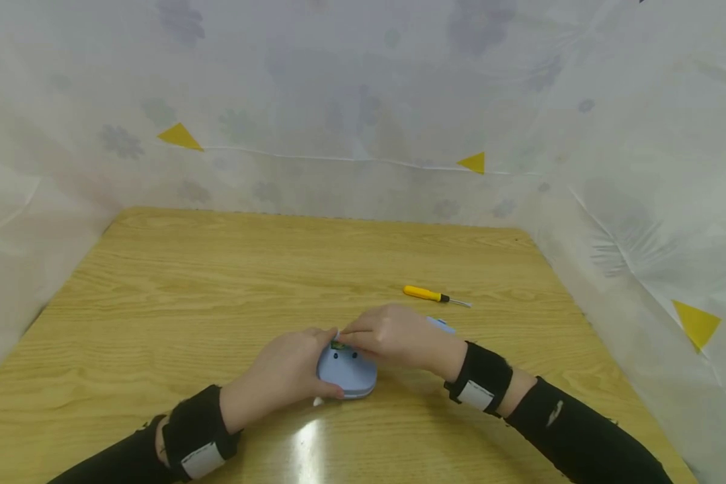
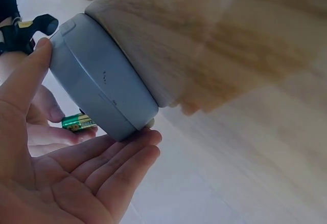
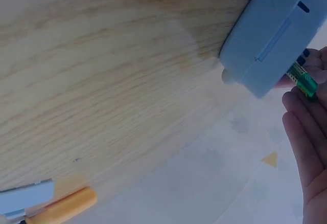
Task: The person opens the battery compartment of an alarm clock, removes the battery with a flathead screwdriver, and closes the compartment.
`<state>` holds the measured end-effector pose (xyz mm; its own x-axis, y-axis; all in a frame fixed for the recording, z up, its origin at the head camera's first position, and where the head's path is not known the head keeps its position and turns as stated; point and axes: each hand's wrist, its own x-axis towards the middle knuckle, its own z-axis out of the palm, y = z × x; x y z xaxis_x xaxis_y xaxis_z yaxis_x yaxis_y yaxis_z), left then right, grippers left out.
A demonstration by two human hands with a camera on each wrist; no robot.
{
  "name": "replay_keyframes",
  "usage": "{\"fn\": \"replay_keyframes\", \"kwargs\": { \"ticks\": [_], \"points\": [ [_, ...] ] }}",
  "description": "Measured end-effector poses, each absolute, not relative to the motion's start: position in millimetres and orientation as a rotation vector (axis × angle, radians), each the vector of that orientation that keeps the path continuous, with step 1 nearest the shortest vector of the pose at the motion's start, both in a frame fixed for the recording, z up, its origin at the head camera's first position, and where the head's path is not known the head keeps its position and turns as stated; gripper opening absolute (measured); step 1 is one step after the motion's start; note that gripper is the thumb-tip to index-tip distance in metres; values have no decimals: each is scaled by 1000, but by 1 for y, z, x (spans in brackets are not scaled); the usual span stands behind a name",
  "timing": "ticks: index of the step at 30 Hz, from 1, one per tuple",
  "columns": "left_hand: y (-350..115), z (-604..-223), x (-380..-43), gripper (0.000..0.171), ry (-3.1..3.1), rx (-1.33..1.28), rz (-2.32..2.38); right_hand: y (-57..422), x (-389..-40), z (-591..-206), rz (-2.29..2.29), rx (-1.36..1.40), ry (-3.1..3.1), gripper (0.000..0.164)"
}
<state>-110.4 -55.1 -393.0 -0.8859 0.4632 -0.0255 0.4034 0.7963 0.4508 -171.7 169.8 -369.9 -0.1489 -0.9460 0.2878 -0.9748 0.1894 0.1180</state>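
Note:
On the wooden table, my left hand (image 1: 281, 366) grips a light blue rounded plastic device (image 1: 347, 378), thumb at its near edge and fingers at the far side. Two small dark holes show on its top face. A green and gold battery (image 2: 76, 123) sticks out from that face, pinched between the thumb and fingers of my right hand (image 1: 399, 336). In the right wrist view the same battery (image 3: 305, 83) stands at a slant against the device (image 3: 273, 40). Its inner end is hidden by the casing.
Beyond my right hand lies a screwdriver (image 1: 423, 293) with a yellow handle, its metal tip pointing right. A small light blue plastic piece (image 1: 441, 325) rests nearer, partly hidden behind the right wrist. Pale flowered sheeting (image 1: 339, 101) with yellow triangles surrounds the table (image 1: 218, 269).

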Motion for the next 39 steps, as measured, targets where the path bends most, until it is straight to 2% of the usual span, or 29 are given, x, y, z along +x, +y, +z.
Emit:
{"fn": "replay_keyframes", "kwargs": {
  "ticks": [9, 23, 39],
  "points": [
    [-55, -393, -109, 96, 2868, 724, 680, 166, -166, -371, 42, 1786, -2095, 37],
    [-56, -390, -108, 93, 2856, 713, 692, 163, -165, -373, -74, 1753, -2119, 25],
    [-57, -391, -108, 96, 2852, 699, 691, 165, -167, -378, -122, 1777, -2201, 29]
  ]
}}
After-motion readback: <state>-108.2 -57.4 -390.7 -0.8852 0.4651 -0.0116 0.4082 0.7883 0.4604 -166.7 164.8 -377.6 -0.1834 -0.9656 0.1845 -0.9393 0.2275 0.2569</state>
